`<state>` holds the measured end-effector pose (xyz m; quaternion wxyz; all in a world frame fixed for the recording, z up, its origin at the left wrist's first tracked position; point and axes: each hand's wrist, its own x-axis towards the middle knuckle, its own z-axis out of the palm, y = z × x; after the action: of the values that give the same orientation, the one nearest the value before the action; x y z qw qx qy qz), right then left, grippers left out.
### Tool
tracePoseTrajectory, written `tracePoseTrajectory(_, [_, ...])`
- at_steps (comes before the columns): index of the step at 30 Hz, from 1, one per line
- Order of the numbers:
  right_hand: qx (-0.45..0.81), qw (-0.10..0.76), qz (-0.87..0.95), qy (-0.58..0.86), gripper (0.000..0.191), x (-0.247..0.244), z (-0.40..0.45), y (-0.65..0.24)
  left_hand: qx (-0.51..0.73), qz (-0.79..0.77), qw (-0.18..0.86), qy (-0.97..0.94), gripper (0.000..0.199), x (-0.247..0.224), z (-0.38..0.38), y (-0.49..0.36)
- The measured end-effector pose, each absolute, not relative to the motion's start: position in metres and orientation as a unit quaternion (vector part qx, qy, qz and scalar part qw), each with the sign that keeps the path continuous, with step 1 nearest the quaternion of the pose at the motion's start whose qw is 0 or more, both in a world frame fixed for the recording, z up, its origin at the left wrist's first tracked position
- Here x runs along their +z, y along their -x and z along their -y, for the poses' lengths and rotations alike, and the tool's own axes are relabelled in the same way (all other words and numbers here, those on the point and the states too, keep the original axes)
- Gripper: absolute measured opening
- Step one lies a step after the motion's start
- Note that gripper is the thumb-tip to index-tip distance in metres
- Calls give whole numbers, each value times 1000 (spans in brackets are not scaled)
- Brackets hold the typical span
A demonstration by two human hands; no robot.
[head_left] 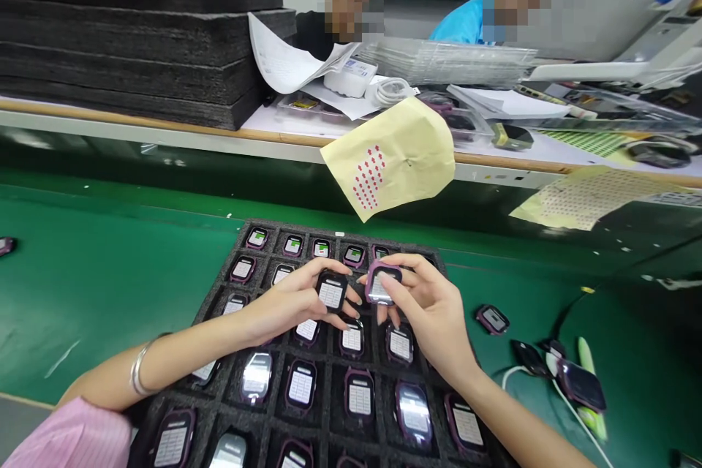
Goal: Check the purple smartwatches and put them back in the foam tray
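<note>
My left hand [307, 292] grips a black-framed watch face [332, 291], its lit screen showing a white grid. Close beside it, my right hand [431, 303] holds a purple-framed watch face [382, 284], with the thumb over its lit screen. Both hands are above a black foam tray [219, 406] divided into square compartments. Several watch faces sit in the compartments, such as a purple-framed one [360, 395] in front of my hands; most show white grids. In the back row, some screens have green patches. My hands and forearms hide part of the tray.
On the green table [110, 256], a loose watch [492, 319] lies right of the tray, near a cabled watch [580, 384]. A shelf edge [246, 135] behind bears stacked black foam [121, 44], papers and a yellow sheet [400, 153]. Two people are beyond.
</note>
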<state>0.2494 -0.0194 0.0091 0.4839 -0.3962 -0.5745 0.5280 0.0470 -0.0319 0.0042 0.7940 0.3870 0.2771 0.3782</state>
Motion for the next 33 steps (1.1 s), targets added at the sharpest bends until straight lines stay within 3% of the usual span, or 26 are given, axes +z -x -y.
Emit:
tracePoseTrajectory(7, [534, 483, 587, 371, 14, 17, 27, -254, 416, -257, 721, -491, 26, 5, 38, -46])
tracePoseTrajectory(13, [543, 475, 593, 359, 14, 18, 31, -251, 442, -261, 696, -502, 20, 1, 38, -48])
tracePoseTrajectory(22, [559, 476, 578, 355, 17, 19, 32, -248, 448, -240, 711, -486, 41, 13, 48, -44])
tracePoseTrajectory(29, [547, 481, 574, 374, 12, 25, 42, -245, 452, -241, 710, -483, 35, 16, 47, -43])
tracePoseTrajectory(33, [627, 444, 576, 280, 37, 53, 73, -245, 445, -248, 714, -480, 28, 20, 48, -43])
